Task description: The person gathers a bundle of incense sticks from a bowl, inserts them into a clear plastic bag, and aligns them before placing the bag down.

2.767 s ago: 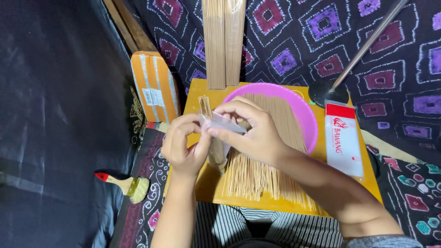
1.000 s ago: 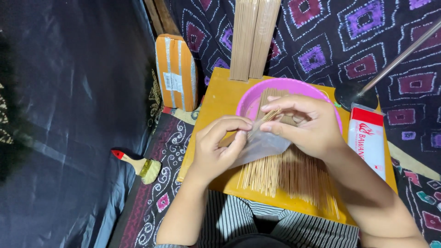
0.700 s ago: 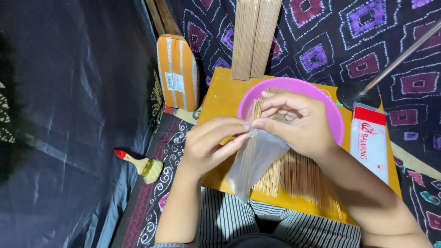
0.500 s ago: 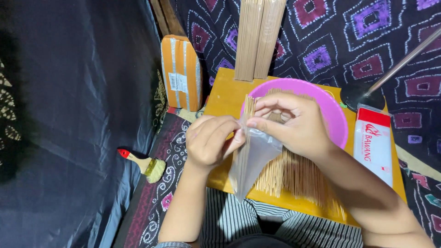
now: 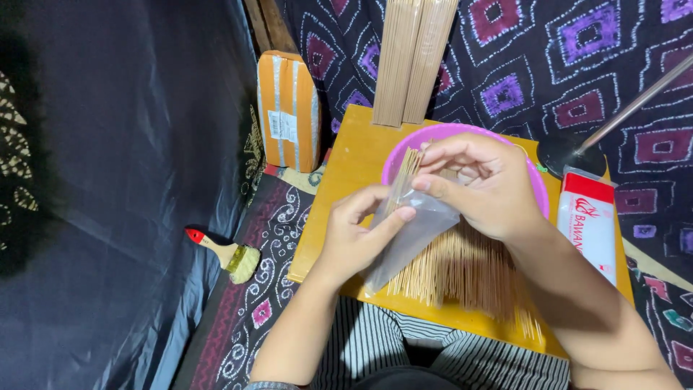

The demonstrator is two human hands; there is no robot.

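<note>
- A clear plastic sleeve [image 5: 410,238] sits at the centre of the frame, held slantwise above the yellow table [image 5: 351,170], with its mouth toward the upper part and its closed end hanging down to the lower left.
- A small bundle of thin wooden sticks [image 5: 404,177] pokes out of the sleeve's mouth, its tips rising over the rim of the pink basin [image 5: 433,133].
- The left hand [image 5: 354,235] is curled around the sleeve's left edge, thumb pressed on the film near the mouth; it has a pinch hold on the sleeve.
- The right hand [image 5: 484,184] is half closed over the mouth, thumb and forefinger pinching the film and the sticks together, other fingers loosely bent.
- The sleeve looks light, limp and slippery and would likely crumple; it seems best held at the mouth edges, where both hands are. The sticks look light, stiff and easy to snap or spill, so gripping the bundle as a whole near its middle seems soundest.
- A loose fan of the same sticks [image 5: 469,271] lies below the hands, spreading from the basin over the table's near edge.
- A red-and-white packet [image 5: 593,227] lies at the right of the table.
- Tall packed stick bundles [image 5: 411,58] stand at the top centre, and an orange wrapped parcel [image 5: 290,108] leans to their left.
- A red-handled paintbrush [image 5: 227,253] lies on the patterned cloth [image 5: 271,238] at lower left.
</note>
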